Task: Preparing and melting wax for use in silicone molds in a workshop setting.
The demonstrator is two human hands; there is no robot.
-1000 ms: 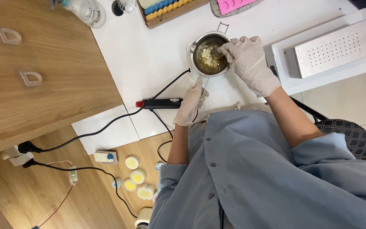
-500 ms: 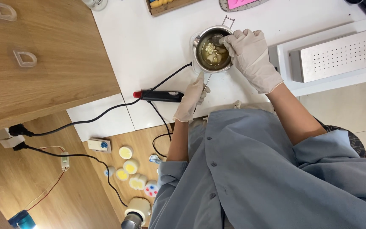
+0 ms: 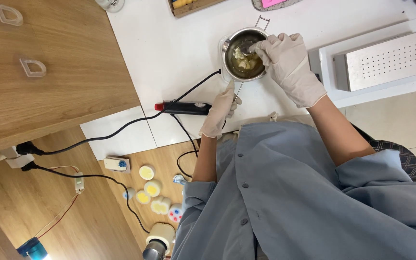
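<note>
A small steel pot (image 3: 232,41) holding yellowish melting chunks stands on the white table (image 3: 169,48). My right hand (image 3: 287,62), in a pale glove, is over the pot's right rim and grips a small metal spoon (image 3: 246,48) that dips into the contents. My left hand (image 3: 220,108), also gloved, reaches up from below and pinches the pot's thin wire handle (image 3: 237,90) just under the pot. My blue shirt (image 3: 290,202) fills the lower right.
A black heating tool with a red tip (image 3: 184,107) and its cable lie left of my left hand. A white appliance with a perforated metal plate (image 3: 386,58) stands to the right. Wooden cabinet (image 3: 49,72) at left; several small round yellow-and-white pieces (image 3: 150,188) lie below.
My right hand has shifted slightly around the pot with the spoon in the contents. My left hand has stayed on the handle. The view has drifted a little.
</note>
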